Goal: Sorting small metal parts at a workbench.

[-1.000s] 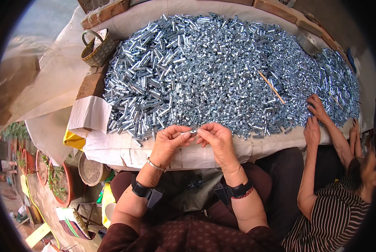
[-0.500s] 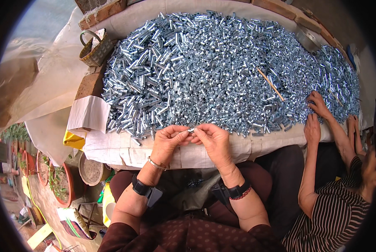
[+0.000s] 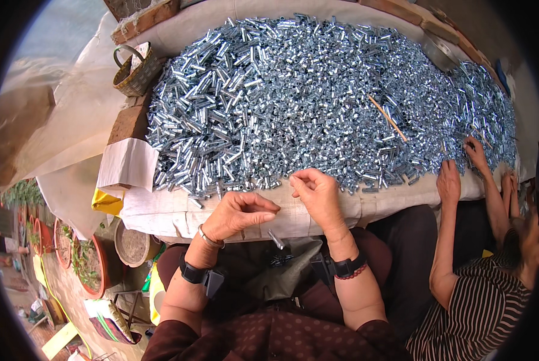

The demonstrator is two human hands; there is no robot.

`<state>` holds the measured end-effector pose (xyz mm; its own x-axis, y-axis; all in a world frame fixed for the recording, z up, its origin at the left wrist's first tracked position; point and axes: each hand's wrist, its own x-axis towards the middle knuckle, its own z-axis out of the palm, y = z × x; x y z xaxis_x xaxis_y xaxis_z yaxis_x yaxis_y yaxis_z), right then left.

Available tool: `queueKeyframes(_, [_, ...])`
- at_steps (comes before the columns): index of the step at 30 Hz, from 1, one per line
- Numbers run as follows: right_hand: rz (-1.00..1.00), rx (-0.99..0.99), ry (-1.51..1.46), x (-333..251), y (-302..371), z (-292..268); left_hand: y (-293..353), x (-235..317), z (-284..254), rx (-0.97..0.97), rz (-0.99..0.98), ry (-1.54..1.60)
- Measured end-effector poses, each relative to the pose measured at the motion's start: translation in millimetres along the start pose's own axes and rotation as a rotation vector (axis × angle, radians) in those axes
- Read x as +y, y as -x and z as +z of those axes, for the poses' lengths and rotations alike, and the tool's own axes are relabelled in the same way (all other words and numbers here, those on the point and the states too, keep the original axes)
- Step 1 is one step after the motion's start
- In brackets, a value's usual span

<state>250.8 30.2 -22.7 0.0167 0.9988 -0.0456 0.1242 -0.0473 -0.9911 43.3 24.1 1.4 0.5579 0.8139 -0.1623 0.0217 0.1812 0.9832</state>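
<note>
A slim, shiny metal tube-like piece point(image 3: 276, 239) is in mid-air just below the fingers of my left hand point(image 3: 236, 215). That hand is over the table's near edge, its thumb and fingers parted around nothing. My right hand point(image 3: 319, 195) is at the front edge of a big heap of silvery metal pieces point(image 3: 305, 102), fingers curved and tips apart, with nothing visible in them. Longer tube-like pieces lie at the heap's left, short ring-like ones in the middle. Below the falling piece, more metal pieces point(image 3: 281, 260) lie on a greyish sheet point(image 3: 263, 280) at my lap.
To the right, a co-worker's hands point(image 3: 449, 180) are at the heap. A thin wooden stick point(image 3: 388, 119) and a metal bowl point(image 3: 440, 55) lie on it. Bricks point(image 3: 128, 123) edge the cloth-covered table, with a wicker basket point(image 3: 138, 75) at left. Potted plants point(image 3: 92, 265) stand on the floor.
My hands have moved apart from their shared pinch. The metal piece has left my fingers and is dropping toward my lap. One of the co-worker's hands has shifted right.
</note>
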Motion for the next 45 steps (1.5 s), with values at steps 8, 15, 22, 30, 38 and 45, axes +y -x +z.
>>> queueKeyframes(8, [-0.418,0.065,0.809,5,0,31,-31,-11,-20,0.832,0.198,-0.606])
queueKeyframes(15, [-0.371,-0.004,0.803,-1,3,28,-47,-12,-14,0.882,0.231,-1.083])
queueKeyframes(22, [-0.356,0.037,0.746,-1,4,23,-40,-16,-13,0.901,0.184,-1.018])
queueKeyframes(30, [-0.379,0.018,0.77,0,6,23,-53,-15,-6,0.913,0.267,-1.232])
queueKeyframes(38, [-0.358,0.043,0.804,-1,6,24,-45,-17,-8,0.749,0.192,-0.925])
queueKeyframes(45, [-0.379,0.065,0.826,-2,5,28,-39,-20,-11,0.775,0.275,-0.891])
